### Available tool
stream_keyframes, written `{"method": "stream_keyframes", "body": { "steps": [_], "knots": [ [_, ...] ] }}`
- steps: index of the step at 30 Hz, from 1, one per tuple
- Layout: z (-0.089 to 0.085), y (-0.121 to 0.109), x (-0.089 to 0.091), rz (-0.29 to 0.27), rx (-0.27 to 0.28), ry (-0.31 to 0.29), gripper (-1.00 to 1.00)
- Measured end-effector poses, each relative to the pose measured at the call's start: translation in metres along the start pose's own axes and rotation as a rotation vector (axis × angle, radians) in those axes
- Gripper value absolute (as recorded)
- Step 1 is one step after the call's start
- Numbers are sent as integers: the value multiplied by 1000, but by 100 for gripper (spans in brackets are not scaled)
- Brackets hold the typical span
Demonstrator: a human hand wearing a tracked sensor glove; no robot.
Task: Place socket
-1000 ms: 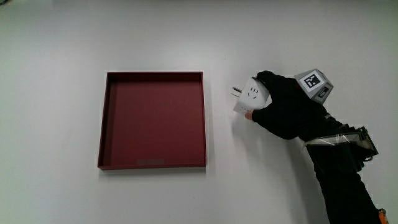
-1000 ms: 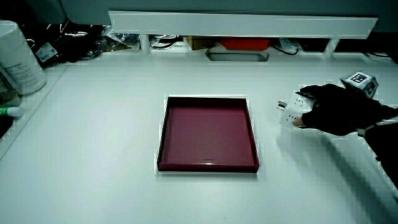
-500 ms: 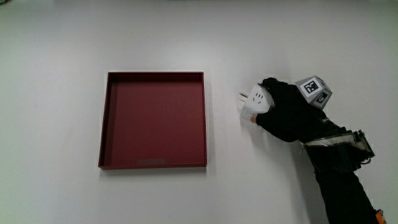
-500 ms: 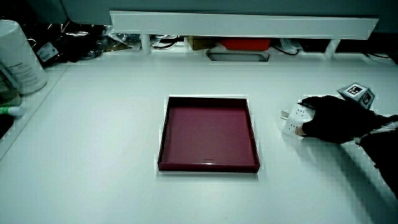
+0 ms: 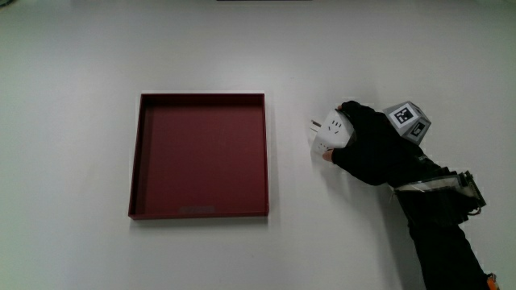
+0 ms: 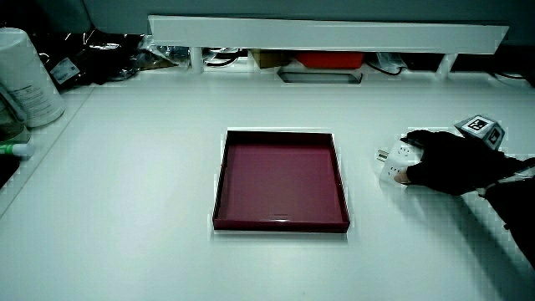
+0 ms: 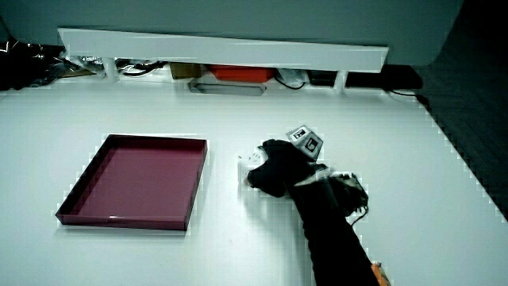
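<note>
A white socket adapter (image 5: pixel 330 133) with metal prongs lies on the white table beside the dark red square tray (image 5: pixel 139 153). The gloved hand (image 5: pixel 367 145) rests on the table with its fingers wrapped around the socket, the prongs pointing toward the tray. The patterned cube (image 5: pixel 408 121) sits on the hand's back. Both side views show the socket (image 6: pixel 395 160) (image 7: pixel 252 164) in the hand (image 6: pixel 443 160) (image 7: pixel 278 168), a short gap from the tray (image 6: pixel 219 188) (image 7: pixel 83 187). The tray holds nothing.
A white cylindrical container (image 6: pixel 25 77) stands at the table's edge beside a green-tipped item (image 6: pixel 12 150). A low white partition (image 6: pixel 326 33) runs along the table, with cables and a red object (image 6: pixel 330 59) under it.
The hand and socket shifted slightly away from the tray and lowered onto the table between one second ago and half a second ago; since then they have stayed still.
</note>
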Motion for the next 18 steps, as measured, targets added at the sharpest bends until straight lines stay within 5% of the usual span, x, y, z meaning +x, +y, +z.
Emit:
{"method": "stream_keyframes", "body": {
  "steps": [6, 7, 11, 15, 18],
  "knots": [
    [8, -20, -13, 52, 65, -30, -53],
    [8, -24, -16, 47, 7, 17, -60],
    [12, -42, -25, 71, 44, -21, -87],
    [13, -60, -31, 74, 15, -79, -100],
    [12, -69, -37, 51, 36, -188, -100]
  ]
}}
